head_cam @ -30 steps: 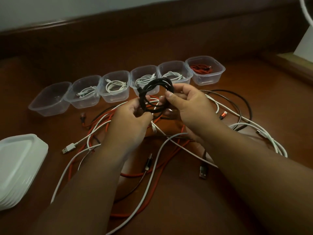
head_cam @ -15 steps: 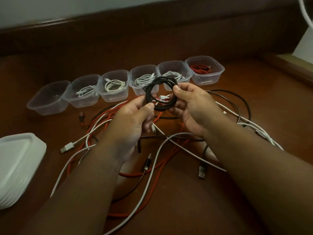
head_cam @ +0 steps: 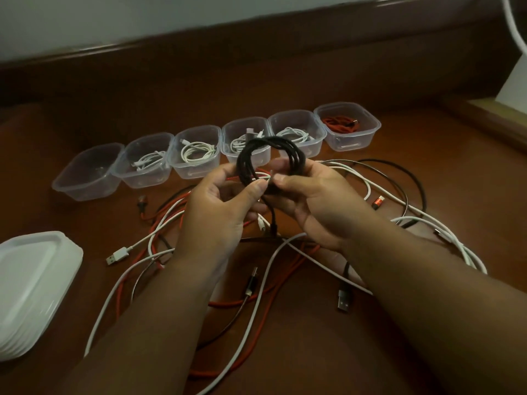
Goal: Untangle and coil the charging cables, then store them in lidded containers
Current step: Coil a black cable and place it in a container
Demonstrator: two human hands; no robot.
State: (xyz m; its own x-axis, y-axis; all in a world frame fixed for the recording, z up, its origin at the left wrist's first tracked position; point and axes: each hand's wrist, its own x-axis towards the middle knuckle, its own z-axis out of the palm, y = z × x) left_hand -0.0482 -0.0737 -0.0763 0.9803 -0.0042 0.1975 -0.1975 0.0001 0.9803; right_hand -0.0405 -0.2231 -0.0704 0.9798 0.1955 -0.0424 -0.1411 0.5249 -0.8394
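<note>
A coiled black cable [head_cam: 269, 158] stands upright between both hands above the table. My left hand [head_cam: 219, 212] pinches its lower left side with thumb and fingers. My right hand [head_cam: 310, 198] grips the coil's right side, and a short black tail hangs down between the palms. Below lies a tangle of red, white and black cables [head_cam: 256, 280]. Behind it runs a row of clear containers: the leftmost one [head_cam: 85, 172] is empty, several hold coiled white cables [head_cam: 196, 151], and the rightmost [head_cam: 348, 126] holds a red cable.
A stack of white lids [head_cam: 31, 289] sits at the left edge. A wooden ledge [head_cam: 256, 52] runs along the back. A white cable [head_cam: 510, 21] and a pale object [head_cam: 513, 81] sit at the far right on a raised shelf.
The coil has turned more upright and its tail end now hangs down between my hands. Both hands have shifted their hold lower on the coil.
</note>
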